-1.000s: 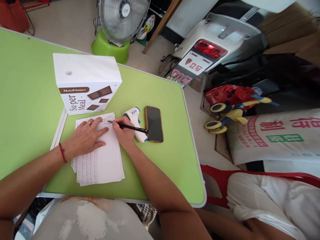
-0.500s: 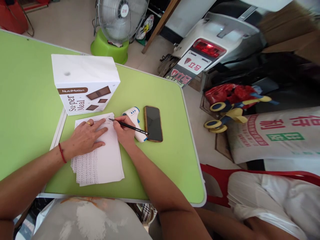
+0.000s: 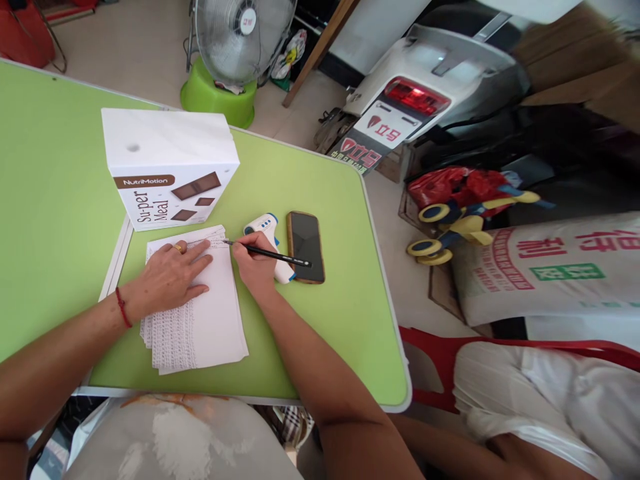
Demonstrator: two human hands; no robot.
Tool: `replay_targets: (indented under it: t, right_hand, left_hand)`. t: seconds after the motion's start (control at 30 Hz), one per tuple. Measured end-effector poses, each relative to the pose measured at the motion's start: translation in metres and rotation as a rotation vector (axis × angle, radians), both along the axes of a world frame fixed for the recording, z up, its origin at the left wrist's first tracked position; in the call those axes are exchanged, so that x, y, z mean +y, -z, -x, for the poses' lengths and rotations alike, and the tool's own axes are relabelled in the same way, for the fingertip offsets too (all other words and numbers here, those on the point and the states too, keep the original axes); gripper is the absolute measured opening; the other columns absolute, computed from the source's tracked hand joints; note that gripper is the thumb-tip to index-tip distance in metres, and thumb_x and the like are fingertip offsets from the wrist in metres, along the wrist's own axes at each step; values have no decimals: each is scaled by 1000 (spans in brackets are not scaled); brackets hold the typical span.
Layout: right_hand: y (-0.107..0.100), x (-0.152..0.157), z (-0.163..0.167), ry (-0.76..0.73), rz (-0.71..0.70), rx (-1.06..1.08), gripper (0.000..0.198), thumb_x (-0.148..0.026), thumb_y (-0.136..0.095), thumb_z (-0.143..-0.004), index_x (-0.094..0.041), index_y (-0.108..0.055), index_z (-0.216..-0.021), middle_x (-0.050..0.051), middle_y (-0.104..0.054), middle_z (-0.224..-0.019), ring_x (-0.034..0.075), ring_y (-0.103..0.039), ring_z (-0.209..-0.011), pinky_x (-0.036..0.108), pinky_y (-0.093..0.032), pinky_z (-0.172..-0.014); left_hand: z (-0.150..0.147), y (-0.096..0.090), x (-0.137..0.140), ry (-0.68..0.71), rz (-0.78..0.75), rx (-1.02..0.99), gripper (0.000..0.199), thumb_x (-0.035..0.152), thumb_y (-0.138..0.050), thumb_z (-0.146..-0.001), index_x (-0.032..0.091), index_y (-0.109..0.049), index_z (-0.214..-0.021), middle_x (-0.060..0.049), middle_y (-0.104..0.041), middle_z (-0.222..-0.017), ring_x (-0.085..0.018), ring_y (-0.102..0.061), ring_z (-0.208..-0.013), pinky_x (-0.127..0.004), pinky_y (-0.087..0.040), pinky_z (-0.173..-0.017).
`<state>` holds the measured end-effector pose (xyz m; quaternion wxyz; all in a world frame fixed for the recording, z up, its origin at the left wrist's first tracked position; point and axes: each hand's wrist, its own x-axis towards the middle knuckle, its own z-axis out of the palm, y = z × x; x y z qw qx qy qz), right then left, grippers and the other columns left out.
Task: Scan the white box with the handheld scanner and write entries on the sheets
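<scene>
Several sheets of paper [image 3: 217,320] lie stacked on the green table, with rows of handwriting down the left part and a few lines near the top. Flat on the sheets rests my left hand [image 3: 173,277], fingers spread, a ring on one finger. A black pen [image 3: 273,253] is pinched in my right hand [image 3: 256,268], its tip at the right end of the top written lines. Just beyond that hand lies a white and blue infrared thermometer [image 3: 264,227], partly covered by the hand and pen. The pen's back end overlaps a dark phone [image 3: 306,240].
A white NutriMotion box [image 3: 173,143] stands behind the paper on the green table [image 3: 345,320]. Past the table are a fan [image 3: 245,40] on a green stool [image 3: 215,100], a white scooter [image 3: 415,73] and a large sack [image 3: 550,267]. Another person [image 3: 540,393] sits at right.
My right hand has shifted slightly right, and the pen tip has moved right along the top lines of the paper. My left hand stays nearly in place on the sheets.
</scene>
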<state>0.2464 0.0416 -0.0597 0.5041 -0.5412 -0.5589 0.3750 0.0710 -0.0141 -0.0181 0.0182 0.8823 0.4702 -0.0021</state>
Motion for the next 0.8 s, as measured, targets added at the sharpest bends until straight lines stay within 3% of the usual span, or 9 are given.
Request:
replay_targets:
  t: [0.27, 0.6, 0.8]
  right_hand:
    - [2, -1, 0, -84, -63, -98, 12, -27, -52, -68, -22, -48, -57, -5, -47, -52, 12, -42, -54, 28, -38, -54]
    - [3, -1, -1, -150, -65, -167, 11, -24, -52, -70, -22, -46, -60, -6, -49, -55, 12, -44, -55, 28, -38, -56]
    - [1, -2, -1, -156, -82, -160, 12, -24, -51, -70, -23, -45, -60, -6, -47, -54, 12, -43, -55, 27, -38, -55]
  left_hand:
    - [-3, -1, -1, 30, 21, 36, 43, 36, -54, -90, 13, -50, -127, -8, -36, -148, -26, -59, -96, -40, -42, -89]
    - [-8, 4, -8, 84, -22, 72, 35, 26, -46, -94, 15, -50, -127, -10, -36, -148, -20, -62, -78, -37, -46, -68]
    - [-12, 0, -9, 57, 22, 78, 41, 41, -53, -92, 13, -53, -121, -16, -37, -146, -22, -64, -75, -36, -46, -64]
